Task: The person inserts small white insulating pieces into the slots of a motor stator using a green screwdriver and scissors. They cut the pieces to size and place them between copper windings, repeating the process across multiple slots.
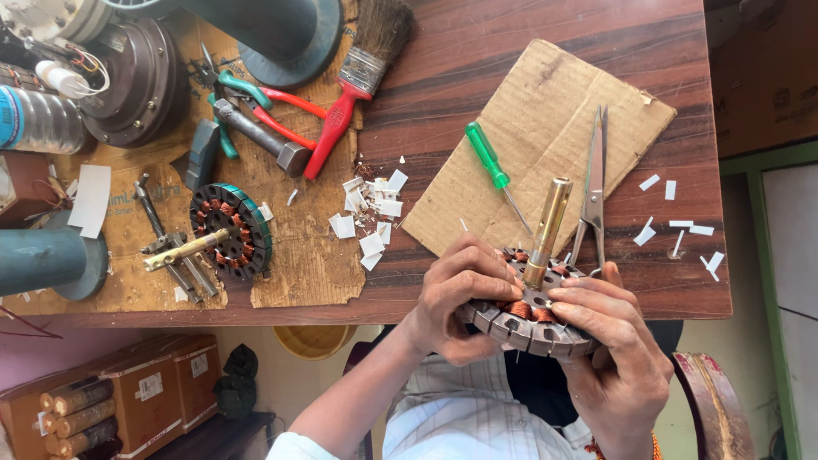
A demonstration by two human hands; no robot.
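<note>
Left hand (467, 290) is closed over the near rim of a round motor stator (530, 317) with copper windings and a brass shaft; fingers are curled across its top. Right hand (615, 356) is clamped on the opposite rim, thumb laid over the slots. The stator is held at the table's (511, 51) near edge, beside scissors (594, 183) and a green screwdriver (492, 166) lying on cardboard (545, 111). A second stator (230, 232) is seen well apart, leftward.
</note>
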